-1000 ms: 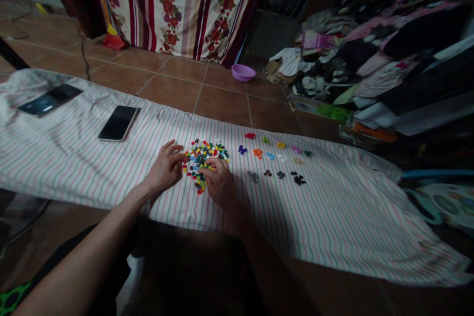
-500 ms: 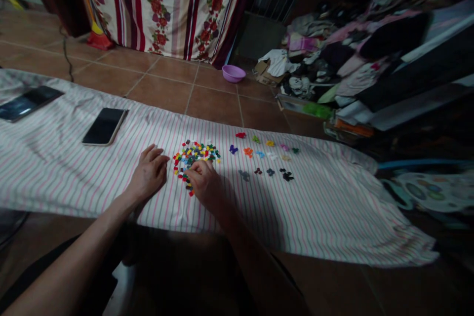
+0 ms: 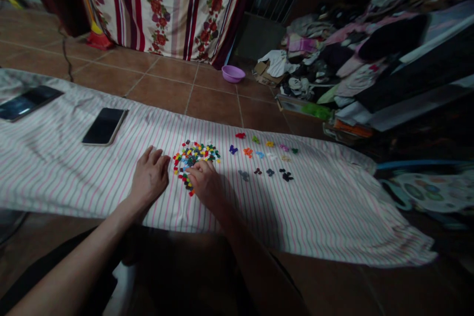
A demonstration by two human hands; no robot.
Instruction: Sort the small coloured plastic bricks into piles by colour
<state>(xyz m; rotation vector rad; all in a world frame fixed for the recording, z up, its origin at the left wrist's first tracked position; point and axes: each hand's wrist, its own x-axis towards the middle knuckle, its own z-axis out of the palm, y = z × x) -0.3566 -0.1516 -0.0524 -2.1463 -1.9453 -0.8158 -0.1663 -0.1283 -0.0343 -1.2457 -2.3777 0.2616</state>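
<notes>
A mixed pile of small coloured pieces (image 3: pixel 196 150) lies on the striped cloth (image 3: pixel 333 207), in red, yellow, green, white and other colours. My right hand (image 3: pixel 207 182) is at the pile's lower right, thumb and fingers pinched together; what they hold, if anything, is too small to see. Left of the pile, my left hand (image 3: pixel 151 173) rests on the cloth with fingers stretched out and apart. To the right sit small single-colour groups, among them orange pieces (image 3: pixel 248 152), dark blue pieces (image 3: pixel 233 149), red pieces (image 3: pixel 240 135) and black pieces (image 3: pixel 286 175).
A phone (image 3: pixel 104 127) lies on the cloth left of my hands, and a dark tablet-like device (image 3: pixel 29 102) farther left. Beyond the cloth's far edge, a purple basin (image 3: pixel 233 74) stands on the tiled floor. Heaped clothes (image 3: pixel 344 54) fill the back right.
My left hand has shifted very slightly, its fingers a little more spread. My right hand stays at the pile with almost no movement. The colour groups look the same.
</notes>
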